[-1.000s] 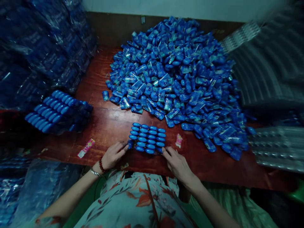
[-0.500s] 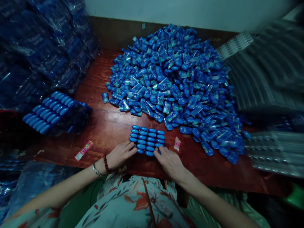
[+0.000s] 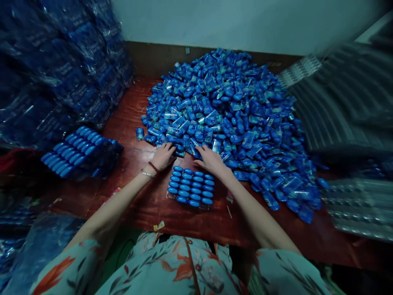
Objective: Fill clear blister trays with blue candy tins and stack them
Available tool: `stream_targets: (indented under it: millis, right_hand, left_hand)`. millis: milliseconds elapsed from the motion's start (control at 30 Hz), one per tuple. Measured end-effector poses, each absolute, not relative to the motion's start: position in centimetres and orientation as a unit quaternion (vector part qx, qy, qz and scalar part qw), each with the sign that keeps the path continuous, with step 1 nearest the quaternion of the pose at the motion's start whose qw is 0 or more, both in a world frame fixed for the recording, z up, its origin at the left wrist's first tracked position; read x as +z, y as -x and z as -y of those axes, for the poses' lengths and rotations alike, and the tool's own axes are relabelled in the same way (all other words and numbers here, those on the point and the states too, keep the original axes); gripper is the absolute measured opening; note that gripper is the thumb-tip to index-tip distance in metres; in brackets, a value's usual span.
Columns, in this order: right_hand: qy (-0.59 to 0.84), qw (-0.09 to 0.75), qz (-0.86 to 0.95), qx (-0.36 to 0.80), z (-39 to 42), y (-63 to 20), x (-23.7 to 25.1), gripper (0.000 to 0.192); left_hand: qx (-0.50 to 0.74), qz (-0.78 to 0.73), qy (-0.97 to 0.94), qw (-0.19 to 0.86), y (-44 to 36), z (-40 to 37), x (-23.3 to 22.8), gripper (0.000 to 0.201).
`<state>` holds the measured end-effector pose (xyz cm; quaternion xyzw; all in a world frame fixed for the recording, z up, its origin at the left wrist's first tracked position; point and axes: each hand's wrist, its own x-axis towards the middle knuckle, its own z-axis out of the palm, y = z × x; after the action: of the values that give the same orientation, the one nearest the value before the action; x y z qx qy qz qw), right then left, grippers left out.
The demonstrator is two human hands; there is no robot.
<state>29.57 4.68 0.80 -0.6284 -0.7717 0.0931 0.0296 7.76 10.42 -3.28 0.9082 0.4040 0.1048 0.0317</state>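
Observation:
A heap of small blue plastic packs point(image 3: 215, 102) covers the back of the table. At its near edge my left hand point(image 3: 164, 156) reaches in with its fingers stretched towards the packs, nothing visibly held. My right hand point(image 3: 211, 160) is beside it with fingers spread, their tips against packs of the heap. Just in front of me, below both hands, lies a block of glossy blue oval pieces point(image 3: 190, 186) in neat rows, apparently in a clear tray whose edge shows. Neither hand touches this block.
At left stands a stack of filled trays point(image 3: 76, 151), with tall plastic-wrapped blue bundles point(image 3: 61, 69) behind. Clear empty trays point(image 3: 357, 207) and more stacked trays point(image 3: 346, 102) are at right. A yellow scrap point(image 3: 159, 226) lies at the table's front edge.
Both hands have left the sides of the blue block and moved forward to the heap's near edge. The block stays on the table; the view has tilted up slightly.

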Motion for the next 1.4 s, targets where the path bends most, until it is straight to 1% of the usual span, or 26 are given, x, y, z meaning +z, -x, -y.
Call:
stream_targets:
  millis: [67, 133, 167, 233, 300, 367, 433, 467, 533, 600, 667, 767, 833, 900, 967, 1067, 1167, 1267, 1400]
  right_hand:
    - [0.616, -0.003, 0.783, 0.087, -6.4, -28.8, 0.2, 0.042]
    - [0.614, 0.026, 0.782, 0.1, -6.8, -28.8, -0.2, 0.036]
    - [0.614, 0.062, 0.778, 0.118, -6.6, -29.2, -0.2, 0.033]
    - [0.618, 0.161, 0.751, 0.171, -5.3, -30.6, -0.1, 0.029]
    - [0.629, 0.254, 0.695, 0.239, -2.9, -32.7, 0.4, 0.028]
    - [0.649, 0.32, 0.617, 0.309, 0.5, -34.9, 1.0, 0.031]
    - [0.674, 0.367, 0.525, 0.368, 4.6, -36.8, 1.4, 0.036]
    - [0.693, 0.373, 0.482, 0.384, 6.7, -37.5, 1.4, 0.038]
    - [0.729, 0.357, 0.419, 0.407, 10.7, -38.1, 1.2, 0.041]
    - [0.746, 0.322, 0.385, 0.437, 13.8, -37.9, 0.6, 0.045]
    - [0.743, 0.312, 0.351, 0.477, 15.8, -36.8, -0.1, 0.051]
    - [0.724, 0.342, 0.281, 0.529, 17.0, -34.8, -1.0, 0.059]
    - [0.712, 0.366, 0.249, 0.545, 17.1, -33.9, -1.4, 0.058]
    - [0.706, 0.384, 0.239, 0.544, 17.1, -33.4, -1.7, 0.055]
    - [0.704, 0.395, 0.242, 0.538, 17.2, -33.2, -2.0, 0.054]
    - [0.699, 0.401, 0.252, 0.536, 17.6, -32.9, -2.4, 0.06]
    - [0.703, 0.396, 0.252, 0.535, 17.8, -32.4, -2.8, 0.065]
    - [0.708, 0.392, 0.241, 0.536, 17.8, -32.0, -3.0, 0.062]
    - [0.707, 0.396, 0.258, 0.526, 17.9, -32.2, -2.7, 0.057]
  left_hand:
    - [0.086, -0.405, -0.909, 0.041, -8.8, -11.8, -3.7, 0.024]
    - [0.087, -0.398, -0.911, 0.057, -8.9, -12.2, -4.0, 0.021]
    - [0.088, -0.394, -0.913, 0.066, -8.6, -12.0, -4.0, 0.02]
    - [0.093, -0.384, -0.915, 0.084, -7.4, -11.3, -3.9, 0.021]
    - [0.133, -0.38, -0.907, 0.123, -5.3, -9.7, -3.5, 0.023]
    - [0.202, -0.385, -0.884, 0.173, -2.8, -7.2, -2.9, 0.024]
    - [0.245, -0.404, -0.857, 0.205, -0.1, -4.0, -2.3, 0.025]
    - [0.24, -0.423, -0.848, 0.212, 1.0, -2.1, -2.0, 0.026]
    - [0.215, -0.455, -0.835, 0.224, 2.6, 1.6, -1.4, 0.027]
    - [0.204, -0.474, -0.821, 0.245, 3.0, 4.8, -1.1, 0.028]
    - [0.216, -0.483, -0.803, 0.275, 2.5, 6.8, -1.0, 0.028]
    - [0.249, -0.487, -0.774, 0.32, 0.8, 7.7, -1.2, 0.024]
    - [0.279, -0.485, -0.761, 0.329, -0.2, 7.4, -1.5, 0.02]
    - [0.31, -0.484, -0.756, 0.314, -1.0, 7.0, -1.7, 0.018]
    - [0.332, -0.495, -0.753, 0.277, -1.5, 6.8, -2.0, 0.018]
    - [0.347, -0.496, -0.764, 0.223, -1.8, 6.8, -2.4, 0.027]
    - [0.311, -0.4, -0.838, 0.2, -1.7, 6.6, -2.6, 0.03]
    - [0.261, -0.292, -0.902, 0.179, -1.5, 5.7, -2.3, 0.036]
    - [0.22, -0.249, -0.928, 0.17, -1.3, 4.6, -1.2, 0.036]
